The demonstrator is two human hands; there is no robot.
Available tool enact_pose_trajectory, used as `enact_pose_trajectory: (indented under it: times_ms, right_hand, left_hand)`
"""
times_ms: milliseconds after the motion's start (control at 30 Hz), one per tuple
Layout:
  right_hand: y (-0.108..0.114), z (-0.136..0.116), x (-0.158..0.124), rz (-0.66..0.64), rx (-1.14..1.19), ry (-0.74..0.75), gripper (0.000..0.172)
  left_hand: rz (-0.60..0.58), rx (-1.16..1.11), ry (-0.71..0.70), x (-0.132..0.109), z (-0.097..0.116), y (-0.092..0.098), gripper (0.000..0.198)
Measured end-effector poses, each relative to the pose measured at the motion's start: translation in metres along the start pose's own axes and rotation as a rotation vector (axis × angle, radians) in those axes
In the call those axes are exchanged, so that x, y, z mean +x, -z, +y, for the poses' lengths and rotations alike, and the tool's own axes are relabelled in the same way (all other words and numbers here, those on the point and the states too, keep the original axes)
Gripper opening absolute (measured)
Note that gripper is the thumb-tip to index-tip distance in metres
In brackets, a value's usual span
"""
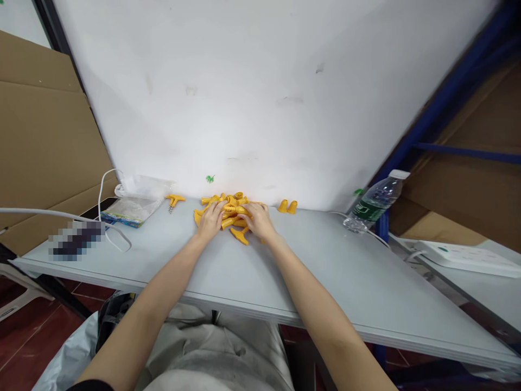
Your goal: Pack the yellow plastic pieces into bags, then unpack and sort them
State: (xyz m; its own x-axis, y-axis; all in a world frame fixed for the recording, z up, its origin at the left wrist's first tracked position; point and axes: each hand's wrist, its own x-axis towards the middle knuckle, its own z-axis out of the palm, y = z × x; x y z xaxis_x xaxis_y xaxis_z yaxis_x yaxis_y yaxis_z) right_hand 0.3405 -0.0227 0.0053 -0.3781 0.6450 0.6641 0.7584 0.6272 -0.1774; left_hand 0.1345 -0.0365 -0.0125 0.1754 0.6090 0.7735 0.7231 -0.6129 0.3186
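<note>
Grey tabletop (345,271) meets white wall (264,108), left hand (210,220) and right hand (259,218) half-curled over yellow parts (234,209), grip unclear.

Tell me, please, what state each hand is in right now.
Left hand: curved over the yellow pieces; whether it grips one cannot be told.
Right hand: also curved against them; whether it grips one cannot be told.

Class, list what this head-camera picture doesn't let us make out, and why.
All in the head view:
How many yellow pieces are piled: the left hand and right hand cover some.
What the dark object is: pixelated.
Wording on the bottle label: too small.
Cardboard: cut off by the left edge.
</note>
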Motion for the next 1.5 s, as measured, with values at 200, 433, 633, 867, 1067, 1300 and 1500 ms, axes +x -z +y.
enact_pose_trajectory:
  times_ms: [200,433,633,867,1067,1300,1500]
  right_hand:
    - [0.0011,-0.0037,-0.0002,-0.001,-0.028,0.013,0.032]
    - [0.0033,-0.0075,-0.0024,0.011,-0.121,0.027,0.032]
    - [0.0038,-0.0084,-0.0024,0.021,-0.164,0.03,0.027]
    - [0.0043,-0.0054,-0.0025,-0.011,-0.198,0.017,0.023]
    - [0.0045,-0.0033,-0.0011,-0.018,-0.096,0.036,0.034]
    - [-0.0017,0.0007,-0.0008,-0.11,-0.066,0.027,0.034]
    - [0.0002,-0.0038,0.0015,-0.129,-0.103,-0.002,0.028]
  left_hand:
    - [-0.009,-0.013,-0.017,0.0007,0.0004,0.0015,0.036]
    - [-0.023,-0.033,-0.001,0.0009,0.0022,0.0022,0.038]
    - [-0.018,-0.043,-0.007,0.0013,0.003,0.0025,0.037]
    - [-0.055,-0.039,0.005,0.0011,0.0063,0.0019,0.037]
    - [-0.047,-0.008,0.041,0.0003,0.0033,0.0015,0.037]
    - [-0.052,-0.003,0.036,-0.001,0.0004,-0.0005,0.039]
    - [-0.046,-0.008,0.011,-0.0008,0.0022,0.0016,0.038]
